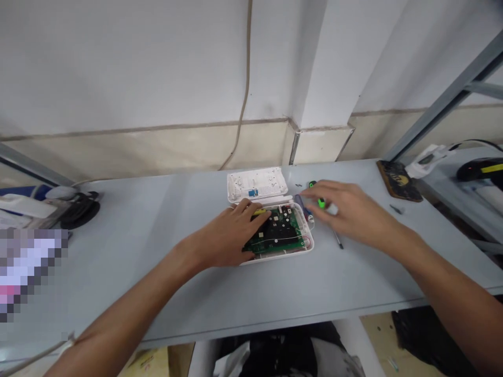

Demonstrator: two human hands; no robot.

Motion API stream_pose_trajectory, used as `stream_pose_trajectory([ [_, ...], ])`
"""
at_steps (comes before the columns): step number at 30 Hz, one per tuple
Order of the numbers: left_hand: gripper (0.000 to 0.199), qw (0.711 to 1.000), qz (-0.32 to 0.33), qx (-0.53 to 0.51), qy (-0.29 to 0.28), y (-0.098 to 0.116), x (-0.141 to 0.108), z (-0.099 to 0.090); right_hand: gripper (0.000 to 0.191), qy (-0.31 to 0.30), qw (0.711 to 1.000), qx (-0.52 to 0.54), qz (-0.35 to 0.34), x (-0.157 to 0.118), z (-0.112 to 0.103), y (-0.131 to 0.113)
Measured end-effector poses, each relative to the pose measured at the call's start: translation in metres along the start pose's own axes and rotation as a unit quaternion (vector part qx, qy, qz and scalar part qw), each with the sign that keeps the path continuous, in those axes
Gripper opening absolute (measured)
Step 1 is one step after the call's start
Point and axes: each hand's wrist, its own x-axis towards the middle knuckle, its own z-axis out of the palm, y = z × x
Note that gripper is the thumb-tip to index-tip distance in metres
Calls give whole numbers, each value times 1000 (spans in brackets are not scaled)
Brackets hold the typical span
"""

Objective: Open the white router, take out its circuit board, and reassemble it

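Head: left fingers (pixel 242 206) across casing (pixel 283 256) edge

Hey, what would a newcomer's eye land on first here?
Probably the green circuit board in an opened white case, near the middle of the table, with the left hand spread over its left end. Next, the blurred right hand beside it, close to something bright green. Behind lies a white perforated cover.

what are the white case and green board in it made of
White case: probably smooth, satin plastic, going by its thin walls and rounded corners. Green board: likely coated circuit-board laminate, as small components dot it; sheen unclear.
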Motion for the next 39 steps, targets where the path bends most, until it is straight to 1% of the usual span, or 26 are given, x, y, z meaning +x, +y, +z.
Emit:
stream_pose_trajectory([
  [1, 80, 1000, 1, -1, 3, 0, 0, 0, 24, 20, 999, -14, 42, -3, -2, 9],
  [2, 78, 1000, 4, -7, 8, -1, 0, 0, 23, 20, 997, -29, 74, -6, -2, 18],
  [4, 74, 999, 8, -27, 16, -3, -1, 0, 22, -9, 994, -32, 105, -10, 3, 31],
  [6, 69, 998, 7, -52, 21, -4, -1, -1, 25, -31, 993, -24, 112, -11, 14, 37],
  [8, 66, 997, 6, -72, 31, -6, -2, -1, 26, -29, 993, -29, 113, -8, 25, 35],
  [11, 65, 994, 12, -89, 55, -8, -4, 0, 23, -35, 991, -43, 120, 2, 37, 27],
  [14, 64, 993, 17, -97, 59, -10, -7, 3, 18, -68, 989, -11, 132, 17, 43, 24],
  [16, 63, 993, 19, -102, 63, -12, -8, 6, 23, -90, 987, 14, 133, 27, 45, 26],
  [18, 64, 991, 23, -108, 70, -15, -9, 9, 36, -98, 986, 28, 131, 34, 43, 32],
  [20, 68, 990, 31, -116, 70, -20, -9, 13, 43, -81, 986, 52, 139, 38, 37, 38],
  [21, 71, 989, 36, -122, 70, -23, -8, 15, 43, -56, 984, 79, 150, 38, 32, 39],
  [22, 71, 988, 40, -131, 74, -25, -7, 17, 42, -15, 979, 117, 163, 36, 27, 39],
  [24, 58, 983, 42, -151, 93, -28, -5, 22, 42, 106, 957, 204, 179, 28, 16, 32],
  [26, 41, 979, 29, -168, 114, -27, -1, 28, 43, 224, 922, 270, 160, 12, 12, 13],
  [27, 37, 978, 17, -170, 122, -25, 1, 31, 44, 264, 911, 286, 134, 1, 13, 0],
  [29, 39, 977, -10, -163, 139, -20, 5, 37, 49, 269, 916, 287, 78, -23, 22, -28],
  [30, 40, 976, -24, -158, 149, -17, 7, 39, 53, 271, 924, 265, 44, -35, 29, -41],
  [31, 41, 975, -36, -153, 157, -14, 8, 40, 57, 268, 939, 218, -4, -46, 36, -52],
  [32, 42, 974, -46, -151, 162, -12, 9, 41, 64, 263, 952, 147, -53, -55, 43, -60],
  [34, 41, 973, -56, -150, 167, -9, 10, 42, 78, 270, 956, 50, -107, -67, 55, -68],
  [35, 40, 973, -56, -148, 166, -9, 10, 42, 82, 271, 955, 24, -120, -70, 59, -69],
  [37, 38, 974, -55, -141, 168, -9, 10, 43, 82, 268, 954, 21, -133, -71, 63, -68],
  [39, 37, 974, -58, -134, 173, -8, 10, 43, 75, 253, 955, 25, -149, -71, 64, -68],
])
